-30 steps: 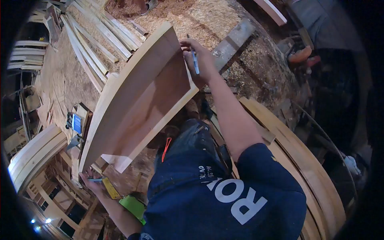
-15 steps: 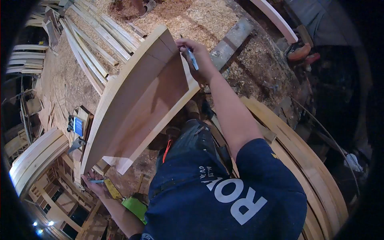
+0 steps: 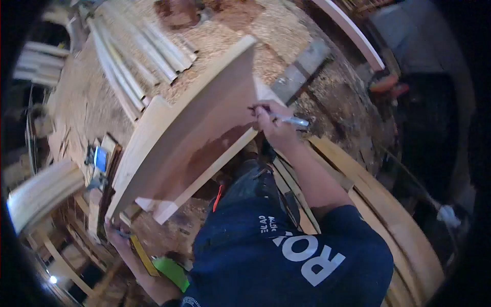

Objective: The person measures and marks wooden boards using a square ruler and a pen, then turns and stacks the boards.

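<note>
A curved wooden piece [image 3: 169, 123] with a thick bowed edge slants across the middle of the view, and a straight wooden bar [image 3: 215, 166] runs along its near side. My right hand [image 3: 276, 125] is closed around a pale, pen-like marker [image 3: 296, 121], its dark tip pointing left, over the right end of the bar. At the piece's lower left end is my left hand [image 3: 116, 235], fingers partly hidden and blurred. Beside it a yellow ruler-like strip [image 3: 144, 256] with a pale metal end lies along the wrist; the grip on it is unclear.
Several long wooden strips [image 3: 143, 48] lie on the shavings-covered floor [image 3: 245, 30]. Stacked curved boards [image 3: 381, 204] stand at my right, others [image 3: 46, 189] at the left. A small device with a lit blue screen [image 3: 101, 159] sits beyond the piece. A grey plank [image 3: 302, 71] lies ahead.
My right hand has come away from the piece's far upper end, moving down and right towards me, and the marker has turned from steep to nearly level. My left hand stays at the lower end.
</note>
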{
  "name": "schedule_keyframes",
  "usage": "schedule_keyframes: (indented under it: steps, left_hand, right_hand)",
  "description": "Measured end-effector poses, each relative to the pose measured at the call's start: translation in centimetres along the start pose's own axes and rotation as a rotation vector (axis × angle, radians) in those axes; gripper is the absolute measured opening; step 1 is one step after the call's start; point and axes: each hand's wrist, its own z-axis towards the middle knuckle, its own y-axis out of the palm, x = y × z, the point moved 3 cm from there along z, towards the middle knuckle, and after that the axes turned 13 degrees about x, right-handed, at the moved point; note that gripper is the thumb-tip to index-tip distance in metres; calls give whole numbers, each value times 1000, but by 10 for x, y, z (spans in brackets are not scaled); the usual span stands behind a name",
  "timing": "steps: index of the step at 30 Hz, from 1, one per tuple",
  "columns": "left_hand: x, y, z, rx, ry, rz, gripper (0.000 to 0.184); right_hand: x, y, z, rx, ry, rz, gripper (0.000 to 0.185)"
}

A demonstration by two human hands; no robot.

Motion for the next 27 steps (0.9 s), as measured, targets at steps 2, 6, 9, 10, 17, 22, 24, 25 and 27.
schedule_keyframes:
  steps: [2, 6, 9, 10, 17, 22, 24, 25, 27]
  left_hand:
    - [-2, -12, -14, 84, 21, 12, 34]
    - [1, -8, 1, -140, 76, -72, 34]
    - [37, 22, -21, -210, 173, 157, 51]
    - [40, 22, -17, -202, 177, 186, 54]
    - [62, 26, 0, -433, 274, 396, 50]
    - [64, 28, 6, -512, 370, 410, 56]
    - [69, 29, 5, -536, 409, 430, 55]
    - [69, 28, 6, -542, 384, 440, 55]
    - [67, 27, 9, -553, 336, 464, 54]
  right_hand:
    - [-16, 35, -21, -127, -164, -51, 27]
    - [-39, 117, -74, -503, -155, -131, 28]
    - [-44, 182, -121, -702, -142, -7, 28]
    - [-51, 202, -134, -724, -227, 11, 27]
    - [-71, 311, -230, -816, -455, -88, 26]
    - [-44, 371, -264, -752, -550, 9, 28]
    - [-56, 382, -270, -649, -691, -9, 28]
    - [-59, 386, -273, -625, -726, -27, 29]
    - [-62, 392, -278, -574, -796, -57, 30]
